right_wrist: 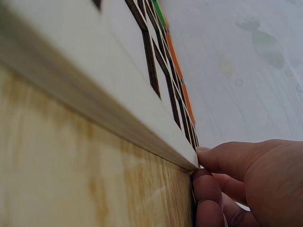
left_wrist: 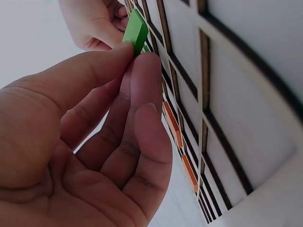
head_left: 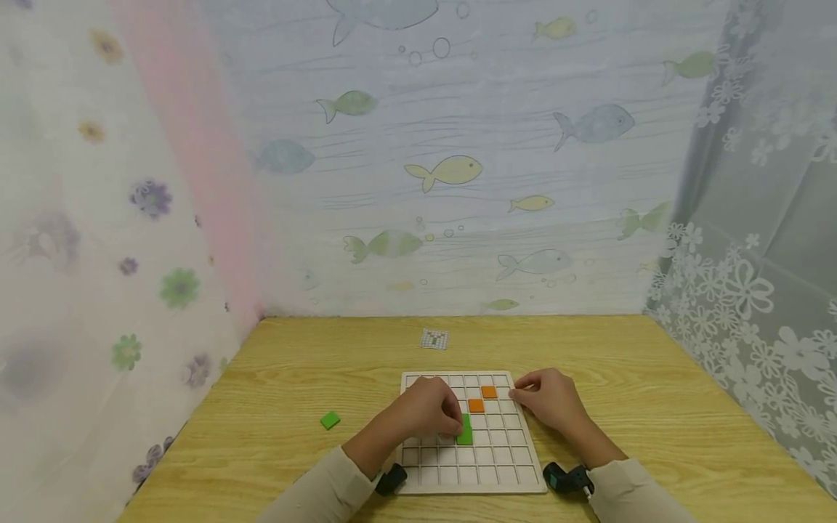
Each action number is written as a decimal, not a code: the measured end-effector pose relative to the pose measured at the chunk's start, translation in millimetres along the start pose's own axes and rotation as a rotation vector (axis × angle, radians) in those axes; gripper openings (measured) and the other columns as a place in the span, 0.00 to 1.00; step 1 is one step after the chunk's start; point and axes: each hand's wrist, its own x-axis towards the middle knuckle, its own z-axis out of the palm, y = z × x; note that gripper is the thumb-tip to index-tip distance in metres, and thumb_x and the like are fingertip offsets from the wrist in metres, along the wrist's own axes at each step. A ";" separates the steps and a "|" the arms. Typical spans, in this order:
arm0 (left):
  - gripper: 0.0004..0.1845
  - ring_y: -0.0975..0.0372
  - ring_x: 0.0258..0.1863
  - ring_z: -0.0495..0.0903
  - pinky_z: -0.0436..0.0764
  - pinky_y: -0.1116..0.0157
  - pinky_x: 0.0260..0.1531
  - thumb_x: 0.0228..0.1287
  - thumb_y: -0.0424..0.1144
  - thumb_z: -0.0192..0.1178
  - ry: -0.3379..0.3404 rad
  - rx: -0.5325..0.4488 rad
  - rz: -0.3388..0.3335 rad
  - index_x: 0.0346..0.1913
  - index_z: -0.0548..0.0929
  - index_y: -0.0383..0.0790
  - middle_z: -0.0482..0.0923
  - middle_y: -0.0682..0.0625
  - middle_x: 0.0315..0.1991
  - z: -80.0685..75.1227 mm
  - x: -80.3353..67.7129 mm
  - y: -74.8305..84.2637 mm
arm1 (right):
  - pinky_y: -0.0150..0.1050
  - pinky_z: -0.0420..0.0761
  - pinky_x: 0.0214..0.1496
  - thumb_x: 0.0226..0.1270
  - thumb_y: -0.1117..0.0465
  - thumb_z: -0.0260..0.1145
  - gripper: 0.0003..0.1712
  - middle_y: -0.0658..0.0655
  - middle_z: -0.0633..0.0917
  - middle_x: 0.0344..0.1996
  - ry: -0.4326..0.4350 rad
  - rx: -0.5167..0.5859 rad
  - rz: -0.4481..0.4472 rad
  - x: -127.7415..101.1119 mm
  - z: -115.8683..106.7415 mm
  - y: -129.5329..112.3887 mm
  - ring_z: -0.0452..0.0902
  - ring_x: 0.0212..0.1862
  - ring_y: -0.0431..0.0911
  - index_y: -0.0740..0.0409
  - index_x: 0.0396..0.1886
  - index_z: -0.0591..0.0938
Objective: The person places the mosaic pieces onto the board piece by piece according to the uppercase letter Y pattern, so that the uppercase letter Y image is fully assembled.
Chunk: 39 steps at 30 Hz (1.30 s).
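- A white wooden grid board [head_left: 516, 454] with square cells is laid flat on the light wooden tabletop [head_left: 275, 392], near its front edge.
- A green square tile [left_wrist: 136, 29] is pinched between thumb and fingertips of the left hand [head_left: 428, 410]; the grip is narrow and closed on the tile's edges.
- The tile is held over the board's middle columns, just above a cell; whether it touches the board cannot be told.
- Two orange square tiles [head_left: 488, 392] are seated in cells towards the far side of the board, diagonally adjacent.
- The right hand [head_left: 549, 399] is rested at the board's far right corner; its fingertips [right_wrist: 208, 182] are pressed against the edge, with nothing enclosed.
- A second green square tile [head_left: 330, 420] is lying on the tabletop, well apart to the left.
- A small patterned card [head_left: 434, 338] is lying beyond the board.
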 end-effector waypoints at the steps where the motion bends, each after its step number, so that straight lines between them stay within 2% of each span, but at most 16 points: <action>1: 0.10 0.68 0.23 0.80 0.79 0.69 0.28 0.59 0.34 0.76 0.000 -0.001 0.001 0.23 0.89 0.50 0.83 0.60 0.20 -0.1 -0.1 0.3 | 0.41 0.80 0.38 0.64 0.53 0.77 0.10 0.49 0.88 0.33 0.000 -0.002 -0.001 0.2 0.0 0.2 0.80 0.34 0.42 0.51 0.42 0.92; 8: 0.10 0.68 0.24 0.78 0.79 0.69 0.27 0.59 0.35 0.76 -0.002 0.036 -0.010 0.24 0.89 0.51 0.83 0.62 0.22 0.3 1.1 -0.8 | 0.40 0.80 0.37 0.64 0.54 0.76 0.11 0.49 0.88 0.31 -0.006 0.013 -0.004 0.7 -0.5 -1.2 0.80 0.31 0.41 0.53 0.42 0.92; 26: 0.11 0.70 0.25 0.76 0.78 0.69 0.29 0.56 0.36 0.78 0.022 0.116 -0.018 0.21 0.89 0.51 0.81 0.63 0.20 0.4 -1.2 3.2 | 0.41 0.80 0.37 0.65 0.53 0.76 0.10 0.49 0.89 0.33 -0.001 0.005 -0.007 -1.9 -1.1 -2.0 0.80 0.33 0.42 0.52 0.42 0.92; 27: 0.11 0.71 0.25 0.76 0.79 0.68 0.31 0.56 0.37 0.78 0.021 0.123 -0.018 0.21 0.89 0.51 0.81 0.64 0.20 0.6 -1.1 3.2 | 0.41 0.80 0.37 0.64 0.53 0.77 0.10 0.49 0.88 0.32 -0.001 0.007 -0.006 -1.9 -1.1 -2.1 0.80 0.32 0.42 0.52 0.42 0.92; 30: 0.11 0.71 0.25 0.76 0.81 0.61 0.52 0.57 0.37 0.78 0.021 0.148 -0.020 0.21 0.89 0.53 0.81 0.65 0.19 0.5 -1.2 4.0 | 0.41 0.80 0.36 0.64 0.54 0.76 0.10 0.49 0.88 0.31 0.000 0.007 -0.010 -1.5 -0.9 -1.1 0.80 0.31 0.41 0.52 0.42 0.92; 32: 0.11 0.71 0.25 0.77 0.74 0.54 0.67 0.57 0.37 0.78 0.020 0.168 -0.020 0.20 0.89 0.53 0.81 0.65 0.18 0.5 -1.0 4.3 | 0.40 0.79 0.36 0.64 0.53 0.76 0.10 0.49 0.88 0.31 0.002 0.004 -0.010 -1.4 -0.8 -0.7 0.80 0.32 0.41 0.52 0.42 0.92; 34: 0.12 0.71 0.24 0.77 0.64 0.50 0.75 0.57 0.37 0.78 0.023 0.185 -0.019 0.20 0.89 0.54 0.80 0.66 0.18 0.5 -1.0 4.9 | 0.41 0.79 0.36 0.64 0.53 0.76 0.10 0.48 0.88 0.32 0.004 0.000 -0.011 -1.4 -0.8 -0.3 0.80 0.32 0.41 0.52 0.42 0.92; 36: 0.12 0.71 0.24 0.76 0.71 0.54 0.70 0.56 0.37 0.78 0.022 0.190 -0.020 0.20 0.88 0.54 0.80 0.66 0.18 0.6 -1.2 5.3 | 0.41 0.80 0.37 0.64 0.53 0.76 0.10 0.48 0.88 0.32 0.004 -0.002 -0.011 -1.4 -0.8 0.1 0.80 0.33 0.41 0.51 0.42 0.92; 39: 0.12 0.71 0.24 0.75 0.81 0.63 0.47 0.56 0.37 0.78 0.021 0.175 -0.026 0.20 0.88 0.53 0.80 0.65 0.18 1.0 -1.8 5.9 | 0.41 0.80 0.37 0.64 0.53 0.76 0.10 0.48 0.88 0.32 0.001 0.000 -0.007 -1.2 -0.9 0.3 0.80 0.33 0.41 0.51 0.42 0.92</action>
